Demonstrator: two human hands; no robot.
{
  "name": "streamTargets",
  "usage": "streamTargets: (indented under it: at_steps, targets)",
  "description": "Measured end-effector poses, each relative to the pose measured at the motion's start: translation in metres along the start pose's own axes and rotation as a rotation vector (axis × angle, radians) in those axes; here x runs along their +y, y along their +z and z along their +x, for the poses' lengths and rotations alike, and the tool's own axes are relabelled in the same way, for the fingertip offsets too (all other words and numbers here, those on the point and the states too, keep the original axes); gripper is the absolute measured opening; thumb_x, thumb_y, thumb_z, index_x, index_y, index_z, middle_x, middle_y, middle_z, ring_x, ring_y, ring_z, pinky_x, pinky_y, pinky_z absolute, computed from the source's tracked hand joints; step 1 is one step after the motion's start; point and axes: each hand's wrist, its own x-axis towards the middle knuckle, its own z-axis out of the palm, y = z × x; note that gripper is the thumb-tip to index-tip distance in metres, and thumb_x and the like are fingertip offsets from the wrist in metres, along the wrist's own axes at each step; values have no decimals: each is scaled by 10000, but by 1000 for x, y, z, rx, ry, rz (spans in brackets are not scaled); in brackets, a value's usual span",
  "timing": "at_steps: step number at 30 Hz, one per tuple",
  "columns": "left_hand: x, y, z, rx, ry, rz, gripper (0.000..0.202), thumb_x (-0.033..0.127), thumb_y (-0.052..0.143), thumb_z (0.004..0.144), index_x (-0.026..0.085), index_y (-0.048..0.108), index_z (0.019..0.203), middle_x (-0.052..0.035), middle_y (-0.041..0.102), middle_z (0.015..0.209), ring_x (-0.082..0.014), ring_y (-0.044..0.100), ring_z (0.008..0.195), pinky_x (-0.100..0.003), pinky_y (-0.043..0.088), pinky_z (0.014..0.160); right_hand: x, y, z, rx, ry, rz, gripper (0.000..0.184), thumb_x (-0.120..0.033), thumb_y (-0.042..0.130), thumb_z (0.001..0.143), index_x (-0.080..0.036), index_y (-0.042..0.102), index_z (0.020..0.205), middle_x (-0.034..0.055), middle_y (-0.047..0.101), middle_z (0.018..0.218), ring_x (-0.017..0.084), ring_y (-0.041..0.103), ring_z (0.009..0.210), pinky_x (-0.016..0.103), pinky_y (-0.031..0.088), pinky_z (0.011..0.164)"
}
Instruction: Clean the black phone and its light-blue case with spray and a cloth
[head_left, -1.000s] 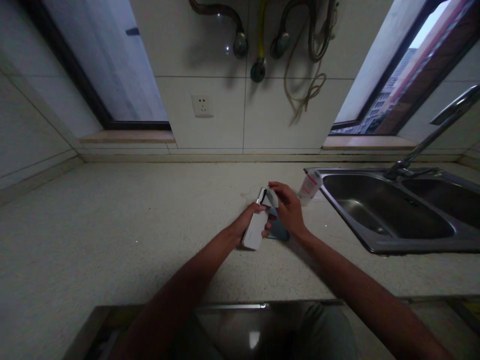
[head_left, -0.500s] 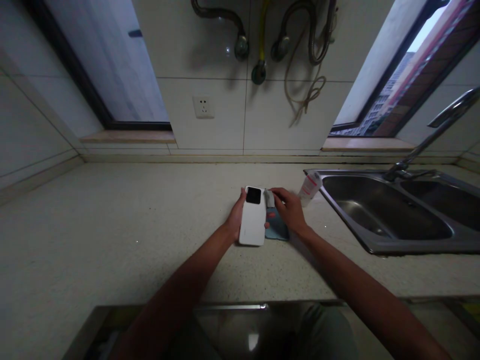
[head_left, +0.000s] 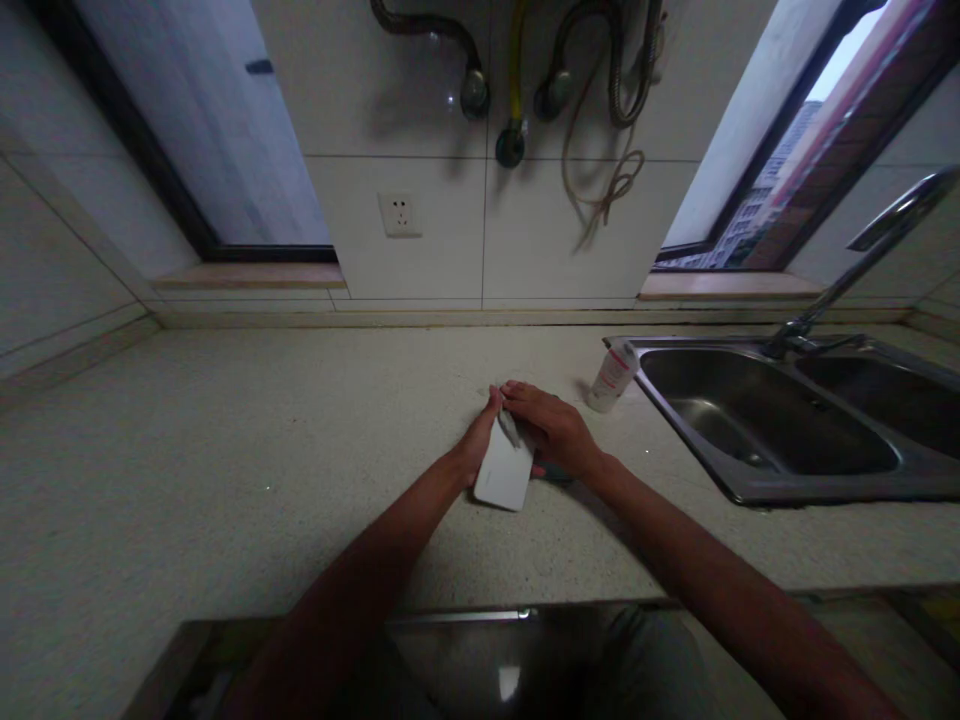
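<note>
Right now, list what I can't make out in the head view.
Head view: top of the white phone, hidden by the right hand and grey piece.
Head view: most fingers of the left hand, behind the phone.
Head view: most of the blue-grey item, under the right hand.
Head view: red markings on the container, too small to read.

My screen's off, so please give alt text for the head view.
The left hand holds a white phone over a pale counter; the right hand over its top holds what seems a grey cloth. A plastic container and double sink are farther right.
</note>
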Motion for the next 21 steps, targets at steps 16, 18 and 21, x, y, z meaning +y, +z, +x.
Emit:
streamTargets:
  at_steps: [16, 18, 21]
  targets:
    - [21, -5, 0, 138, 273, -276, 851, 771, 278, 896, 56, 674, 1132, -200, 732, 954, -283, 717, 906, -395, 552, 847, -23, 9, 4, -189, -474, -193, 213, -126, 551, 953, -189, 729, 1052, 87, 767, 1071, 206, 698, 1042, 387, 582, 885]
    - [21, -3, 0, 108, 232, -288, 832, 757, 281, 904, 54, 684, 1092, -174, 727, 854, -265, 716, 804, -376, 565, 770, -14, 4, 5, -137, -410, -240, 212, -128, 565, 945, -187, 730, 1064, 99, 765, 1065, 225, 694, 1017, 412, 572, 870]
    - [19, 1, 0, 74, 227, -277, 786, 728, 275, 925, 76, 696, 1048, -135, 710, 759, -242, 700, 695, -358, 566, 682, 1, -4, 4, -28, -266, -323, 210, -148, 579, 943, -181, 724, 1091, 122, 754, 1075, 249, 681, 976, 425, 558, 819]
